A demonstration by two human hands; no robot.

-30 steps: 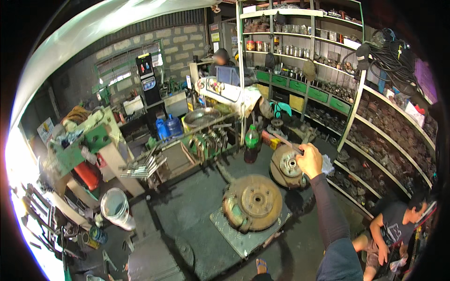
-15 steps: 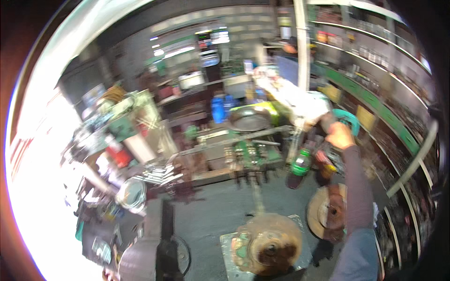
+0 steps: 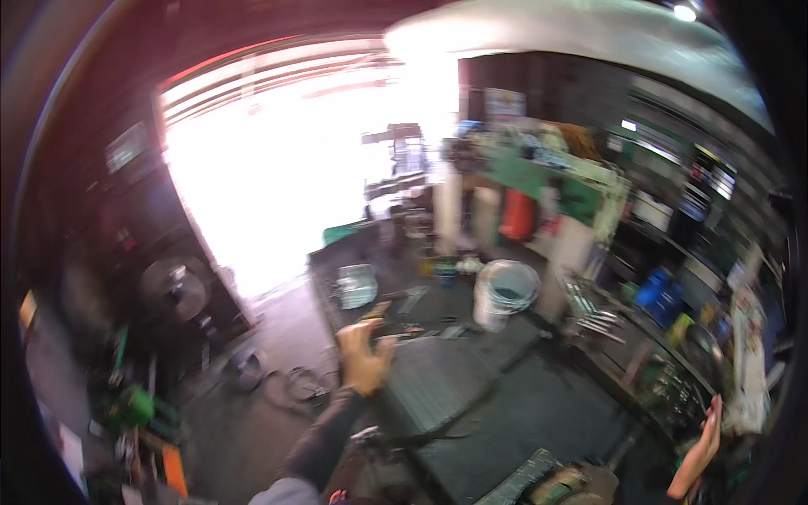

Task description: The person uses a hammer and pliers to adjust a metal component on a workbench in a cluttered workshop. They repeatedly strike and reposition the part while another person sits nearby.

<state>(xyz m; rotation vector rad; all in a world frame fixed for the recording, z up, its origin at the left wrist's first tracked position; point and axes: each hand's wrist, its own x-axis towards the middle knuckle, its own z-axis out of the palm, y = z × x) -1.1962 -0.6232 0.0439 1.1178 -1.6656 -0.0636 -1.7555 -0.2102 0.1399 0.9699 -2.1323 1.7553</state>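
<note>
Your left hand (image 3: 364, 358) reaches, fingers spread and empty, toward small tools (image 3: 396, 330) on the dark mat (image 3: 454, 379); right hand (image 3: 699, 450) hangs open. Blurred view: you might knock the white bucket (image 3: 502, 293).

Left hand (image 3: 364, 358): fingers spread, holding nothing, over the near edge of the dark mat (image 3: 471, 396).
Ahead of it: small tools (image 3: 404, 324) and a metal bowl (image 3: 357, 284) lie in the way.
To its right: bare mat, open up to the white bucket (image 3: 503, 293).
Far right: crowded workbench (image 3: 665, 370) blocks passage beside the right hand (image 3: 699, 450).
</note>
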